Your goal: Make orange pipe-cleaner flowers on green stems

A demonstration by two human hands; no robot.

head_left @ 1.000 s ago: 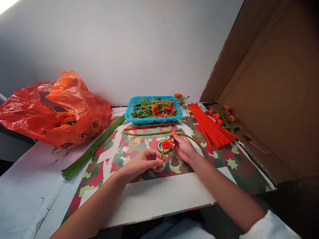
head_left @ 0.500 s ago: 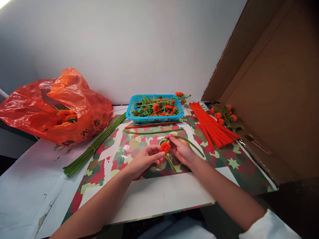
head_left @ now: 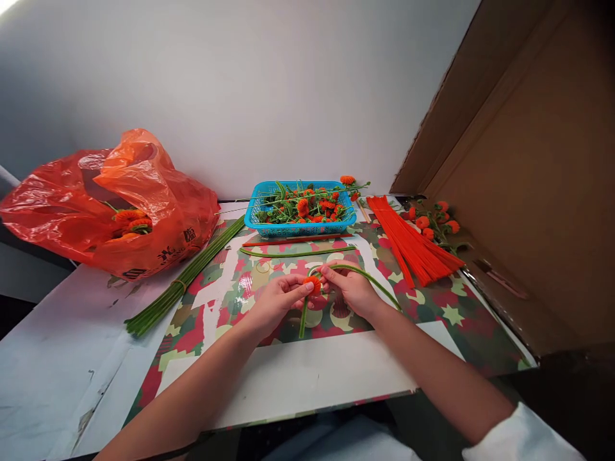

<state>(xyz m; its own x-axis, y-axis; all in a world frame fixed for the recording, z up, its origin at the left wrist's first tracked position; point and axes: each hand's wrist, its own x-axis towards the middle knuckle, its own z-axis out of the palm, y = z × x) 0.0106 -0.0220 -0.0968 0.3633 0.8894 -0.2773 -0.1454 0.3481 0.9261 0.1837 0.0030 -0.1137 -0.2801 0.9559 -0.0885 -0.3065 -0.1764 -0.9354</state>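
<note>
Between thumb and fingers, my left hand (head_left: 287, 298) pinches an orange pipe-cleaner flower (head_left: 314, 284). Right beside it, my right hand (head_left: 350, 285) is closed on a green pipe cleaner (head_left: 372, 279), whose one end arches out to the right over the wrist. Another green length (head_left: 303, 320) hangs down below the flower. Fingers hide the spot where green and orange meet. Just beyond the hands lie a few loose green pipe cleaners (head_left: 298, 253) and a thin red strip (head_left: 298, 241).
A blue basket (head_left: 300, 229) of orange flowers stands at the back. Left are a red plastic bag (head_left: 192, 198) and a bundle of green pipe cleaners (head_left: 185, 278). Right lie a fan of orange-red pipe cleaners (head_left: 413, 250) and more flowers (head_left: 423, 222) by a cardboard wall (head_left: 528, 192).
The flower has turned and shifted slightly left, more covered by my left fingers. The green length beneath it has swung from slanting right to hanging nearly straight down.
</note>
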